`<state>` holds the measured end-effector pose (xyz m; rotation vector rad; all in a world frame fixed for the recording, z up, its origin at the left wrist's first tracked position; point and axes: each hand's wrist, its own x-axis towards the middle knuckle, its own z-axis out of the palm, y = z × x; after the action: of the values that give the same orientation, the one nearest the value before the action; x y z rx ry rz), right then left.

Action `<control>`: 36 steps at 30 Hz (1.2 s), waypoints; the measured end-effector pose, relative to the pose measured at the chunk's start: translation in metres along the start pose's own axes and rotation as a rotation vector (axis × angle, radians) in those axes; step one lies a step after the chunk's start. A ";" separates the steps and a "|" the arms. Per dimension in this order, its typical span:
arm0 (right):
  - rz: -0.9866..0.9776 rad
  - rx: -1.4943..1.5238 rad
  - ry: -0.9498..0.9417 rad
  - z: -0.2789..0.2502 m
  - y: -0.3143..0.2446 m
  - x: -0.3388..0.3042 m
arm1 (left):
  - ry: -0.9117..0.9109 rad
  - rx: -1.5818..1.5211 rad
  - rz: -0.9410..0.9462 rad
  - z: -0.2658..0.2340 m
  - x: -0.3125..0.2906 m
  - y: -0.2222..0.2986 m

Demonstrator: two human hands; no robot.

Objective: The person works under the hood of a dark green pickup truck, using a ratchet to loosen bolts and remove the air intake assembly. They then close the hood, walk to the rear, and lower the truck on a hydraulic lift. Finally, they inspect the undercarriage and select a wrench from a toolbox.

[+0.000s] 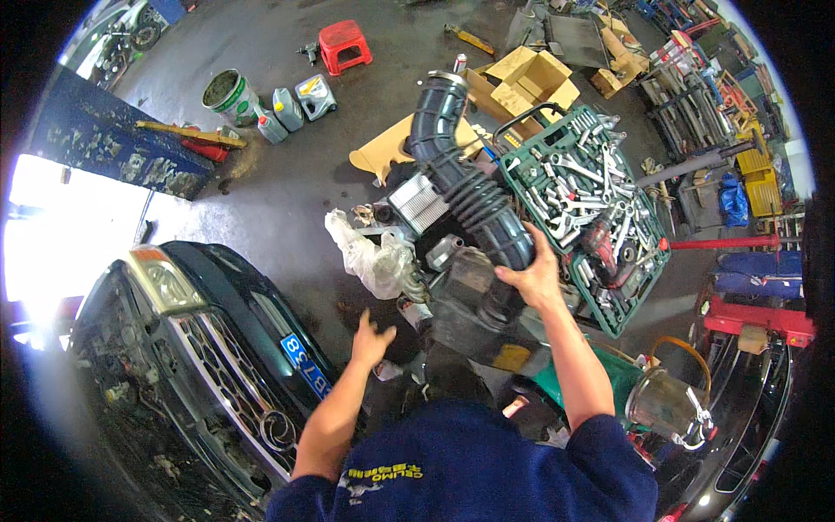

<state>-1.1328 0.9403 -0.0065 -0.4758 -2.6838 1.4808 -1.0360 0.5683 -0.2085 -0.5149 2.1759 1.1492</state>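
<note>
My right hand is closed around the lower end of a black ribbed air intake hose. The hose is raised at a slant, and a metal clamp sits at its far end. My left hand is empty, its fingers apart, to the left of a dark box-shaped part. Beyond that hand lies a crumpled clear plastic bag. A white pleated air filter rests just left of the hose. Small metal parts beside the bag are partly covered.
A green tool case full of wrenches and sockets lies on the right. At left stands a car front with its grille. Cardboard boxes, a red stool, oil jugs and a bucket occupy the far floor.
</note>
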 end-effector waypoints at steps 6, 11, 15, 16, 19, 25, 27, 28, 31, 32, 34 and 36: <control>0.101 0.095 -0.067 0.127 0.082 0.119 | 0.186 0.057 -0.380 -0.038 -0.118 -0.165; 0.229 0.223 0.003 0.228 0.148 0.216 | 0.265 -0.152 -0.625 -0.082 -0.216 -0.237; 0.262 0.284 0.130 0.277 0.190 0.279 | 0.416 -0.354 -0.804 -0.067 -0.260 -0.248; 0.210 0.351 0.158 0.284 0.198 0.290 | 0.430 -0.447 -0.762 -0.056 -0.270 -0.249; 0.324 0.481 0.220 0.293 0.217 0.320 | 0.436 -0.634 -0.728 -0.035 -0.284 -0.251; 0.644 0.019 0.131 0.265 0.247 0.362 | 0.316 -0.589 -0.736 -0.024 -0.319 -0.240; 0.358 -0.066 -0.022 0.274 0.259 0.345 | 0.228 -0.388 -0.715 -0.026 -0.315 -0.235; 0.412 -0.251 -0.079 0.286 0.265 0.332 | 0.235 -0.343 -0.751 -0.028 -0.309 -0.231; 0.036 -0.376 -0.238 0.335 0.288 0.245 | 0.224 -0.222 -0.860 -0.037 -0.266 -0.209; -0.006 -0.410 -0.409 0.343 0.298 0.209 | 0.282 -0.245 -0.740 -0.042 -0.254 -0.195; 0.002 -0.195 -0.578 0.363 0.313 0.130 | 0.342 -0.200 -0.603 -0.065 -0.241 -0.153; -0.545 -0.645 -0.752 0.381 0.314 0.059 | 0.397 -0.178 -0.578 -0.103 -0.232 -0.103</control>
<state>-1.1803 0.8008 -0.4813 0.9443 -3.3782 0.6893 -0.8395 0.4384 -0.0684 -1.4450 2.0224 0.9692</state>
